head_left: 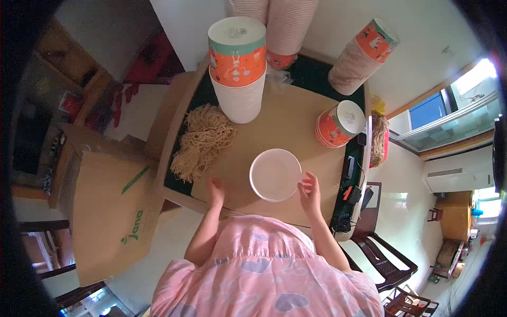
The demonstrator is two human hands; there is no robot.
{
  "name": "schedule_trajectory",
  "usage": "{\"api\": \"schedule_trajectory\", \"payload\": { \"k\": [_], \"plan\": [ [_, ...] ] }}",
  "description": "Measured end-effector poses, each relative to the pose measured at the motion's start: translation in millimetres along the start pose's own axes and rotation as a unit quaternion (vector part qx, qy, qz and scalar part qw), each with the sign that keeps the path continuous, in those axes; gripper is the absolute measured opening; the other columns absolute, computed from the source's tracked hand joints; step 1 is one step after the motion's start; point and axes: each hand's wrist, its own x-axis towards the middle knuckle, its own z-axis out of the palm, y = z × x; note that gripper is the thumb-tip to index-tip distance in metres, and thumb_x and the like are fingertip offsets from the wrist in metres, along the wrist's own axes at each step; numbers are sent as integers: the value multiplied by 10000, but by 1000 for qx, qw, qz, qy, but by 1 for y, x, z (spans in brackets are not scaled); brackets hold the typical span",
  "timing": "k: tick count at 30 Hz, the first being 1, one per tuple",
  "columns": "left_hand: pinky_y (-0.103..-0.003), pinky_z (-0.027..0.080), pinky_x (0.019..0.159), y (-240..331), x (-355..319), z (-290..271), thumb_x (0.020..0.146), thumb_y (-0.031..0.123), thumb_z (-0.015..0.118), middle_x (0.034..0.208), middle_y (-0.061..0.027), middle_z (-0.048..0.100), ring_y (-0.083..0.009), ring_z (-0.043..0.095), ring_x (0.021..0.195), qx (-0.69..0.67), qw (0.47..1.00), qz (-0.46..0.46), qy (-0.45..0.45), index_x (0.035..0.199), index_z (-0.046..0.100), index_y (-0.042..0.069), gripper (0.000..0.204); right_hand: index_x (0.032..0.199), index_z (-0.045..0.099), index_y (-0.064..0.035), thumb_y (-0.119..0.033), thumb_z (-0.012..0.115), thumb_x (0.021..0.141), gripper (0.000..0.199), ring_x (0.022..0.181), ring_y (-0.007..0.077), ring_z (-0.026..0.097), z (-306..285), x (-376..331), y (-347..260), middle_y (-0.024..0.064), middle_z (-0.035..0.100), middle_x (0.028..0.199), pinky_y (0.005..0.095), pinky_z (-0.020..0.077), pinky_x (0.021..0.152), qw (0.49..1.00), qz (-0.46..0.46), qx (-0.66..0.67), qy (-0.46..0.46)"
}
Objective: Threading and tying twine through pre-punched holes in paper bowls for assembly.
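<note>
A white paper bowl (275, 175) stands upright, mouth up, on the brown cardboard sheet (280, 116) in front of me. Its inside looks plain white. My right hand (310, 193) is at the bowl's right rim, thumb and fingers pinching its edge. On the other side, my left hand (215, 193) rests low over the cardboard, apart from the bowl. It holds nothing that I can see, with its fingers loosely apart. Nearest to it lies a heap of tan raffia-like strands (203, 141), just beyond the fingertips.
A tall stack of upturned orange-and-green paper bowls (237, 68) stands behind the strands. A short stack (338, 124) and a taller leaning stack (364, 55) are at the right. Chargers and cables (348, 195) line the table's right edge. A large carton (116, 211) stands left.
</note>
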Motion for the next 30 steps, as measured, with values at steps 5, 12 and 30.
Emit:
{"api": "schedule_trajectory", "payload": {
  "k": [5,12,30],
  "plan": [
    [-413,478,699,-5,6,-15,832,209,558,961,-184,606,-322,601,859,189,981,-40,5,948,547,13,229,1193,465,-80,-38,542,866,338,819,119,532,-17,-8,-23,65,539,993,235,453,664,998,-16,49,29],
    [-363,486,629,49,-45,-48,757,164,616,745,-123,639,-244,621,706,108,962,44,-248,793,606,28,141,1009,581,-21,31,536,828,194,847,166,569,-23,-36,-46,86,566,991,268,462,737,992,-62,97,-44],
    [-300,501,654,173,-128,-135,840,49,558,804,-117,643,-166,632,760,-19,951,38,-307,922,560,0,95,880,521,-18,-163,618,825,184,675,252,607,27,-83,-102,156,602,748,370,463,611,924,-62,4,-378]
  ]
}}
